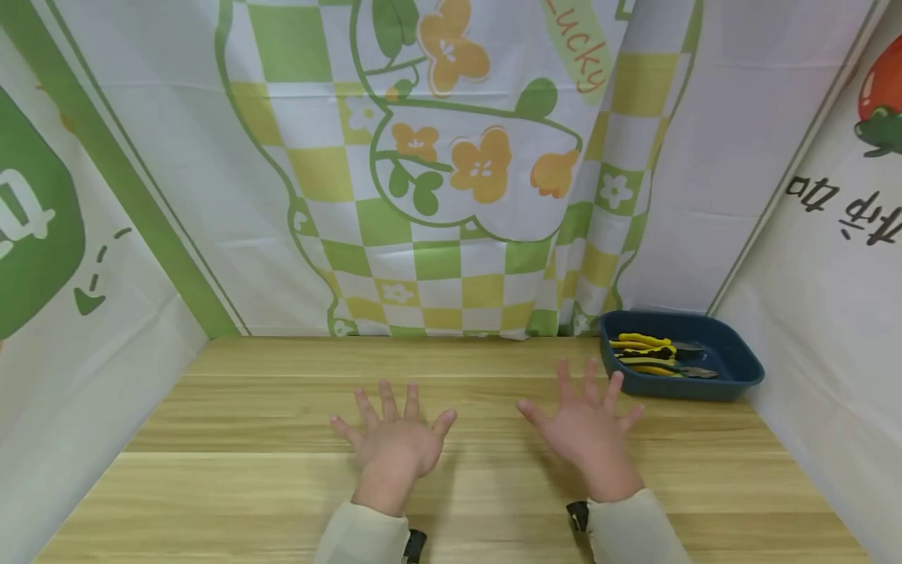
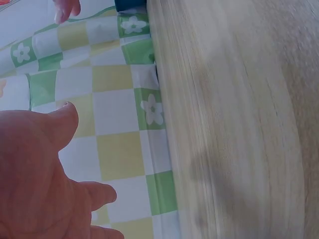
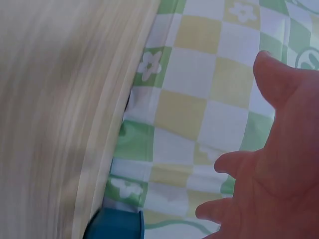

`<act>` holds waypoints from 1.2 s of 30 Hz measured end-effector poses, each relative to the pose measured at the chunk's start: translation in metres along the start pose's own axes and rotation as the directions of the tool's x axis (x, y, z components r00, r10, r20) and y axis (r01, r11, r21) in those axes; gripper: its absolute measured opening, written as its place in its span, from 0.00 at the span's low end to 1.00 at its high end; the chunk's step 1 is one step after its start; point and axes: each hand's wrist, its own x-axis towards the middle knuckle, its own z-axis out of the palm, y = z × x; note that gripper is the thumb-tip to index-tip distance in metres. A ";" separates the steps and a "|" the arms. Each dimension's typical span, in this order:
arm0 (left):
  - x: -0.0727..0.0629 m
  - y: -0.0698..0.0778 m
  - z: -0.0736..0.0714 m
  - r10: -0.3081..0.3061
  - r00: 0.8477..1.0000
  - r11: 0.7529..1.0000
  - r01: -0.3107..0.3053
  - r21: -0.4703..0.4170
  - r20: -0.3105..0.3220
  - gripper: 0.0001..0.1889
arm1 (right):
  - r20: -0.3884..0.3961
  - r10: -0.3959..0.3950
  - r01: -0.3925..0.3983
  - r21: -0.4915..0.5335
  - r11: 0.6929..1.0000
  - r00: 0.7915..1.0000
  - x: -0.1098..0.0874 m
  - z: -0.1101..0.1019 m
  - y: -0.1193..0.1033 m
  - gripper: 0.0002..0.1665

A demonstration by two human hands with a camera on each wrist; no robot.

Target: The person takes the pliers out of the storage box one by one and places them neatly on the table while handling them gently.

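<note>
Left hand farther, right hand nearer the dark-blue oblong plastic tray
Both are empty, fingers spread, left of the tray; inside it, slim yellow-handled metal tools lie lengthwise, long axes running left to right, handles on the hands' side.
</note>
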 end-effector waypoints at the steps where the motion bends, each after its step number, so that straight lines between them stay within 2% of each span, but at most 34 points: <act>1: 0.000 0.000 0.000 0.000 1.000 1.000 0.000 -0.002 0.001 0.48 | 0.001 0.000 0.000 0.001 1.000 1.000 0.001 -0.001 0.002 0.68; 10: 0.000 -0.006 -0.003 -0.007 1.000 1.000 0.007 -0.020 0.008 0.49 | 0.028 -0.006 0.005 0.058 0.998 1.000 0.014 -0.012 0.026 0.69; 18: 0.001 -0.009 -0.003 -0.006 1.000 1.000 0.007 -0.024 0.021 0.50 | 0.044 -0.002 -0.005 0.162 0.987 0.999 0.021 -0.029 0.051 0.69; 27: 0.001 -0.010 -0.004 -0.006 1.000 0.999 0.007 -0.040 0.026 0.50 | 0.029 0.003 -0.010 0.235 0.972 1.000 0.029 -0.044 0.083 0.66; 31: 0.001 -0.011 -0.004 -0.014 0.999 0.999 0.015 -0.041 0.030 0.50 | 0.050 -0.018 0.000 0.341 0.940 0.999 0.034 -0.051 0.099 0.63; 36: 0.002 -0.013 -0.004 -0.022 0.999 0.999 0.024 -0.049 0.033 0.49 | 0.060 -0.026 -0.007 0.503 0.864 0.998 0.037 -0.058 0.119 0.61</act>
